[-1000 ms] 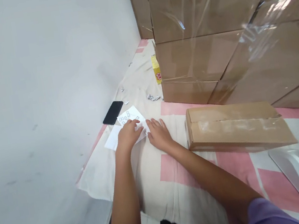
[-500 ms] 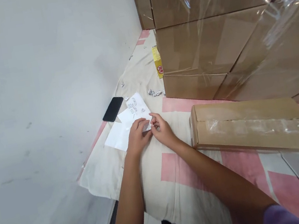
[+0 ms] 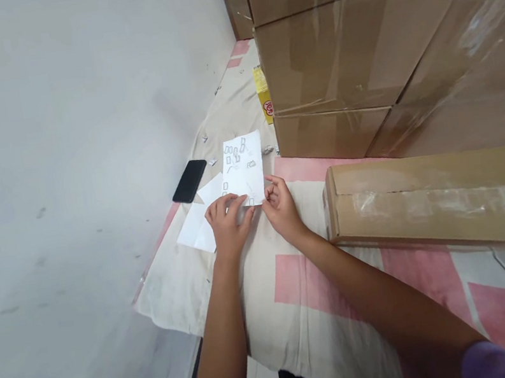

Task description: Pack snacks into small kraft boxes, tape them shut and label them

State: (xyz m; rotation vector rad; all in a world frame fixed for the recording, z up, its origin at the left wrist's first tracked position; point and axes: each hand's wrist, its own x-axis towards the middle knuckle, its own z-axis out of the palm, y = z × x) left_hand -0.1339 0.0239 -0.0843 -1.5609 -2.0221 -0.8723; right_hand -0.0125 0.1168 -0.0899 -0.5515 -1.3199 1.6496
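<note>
A white sheet of paper is tilted up a little, its face marked with several small outlined rectangles. At the sheet's lower left edge is my left hand, fingers on the face and thumb just under the bottom edge. My right hand pinches the lower right corner between thumb and fingers. Other white paper lies flat to the left, partly covered by the sheet and my left hand. Whether the rectangles are drawn or stuck on is too small to tell.
A black phone lies by the wall. Crumpled silvery scraps dot the patterned cloth. A yellow box stands against stacked, plastic-wrapped cartons. A long taped cardboard box lies on the right.
The marked sheet has turned more upright and shifted up and right, showing more of its face. My hands have moved slightly apart, the right one further right. The camera view has shifted a little.
</note>
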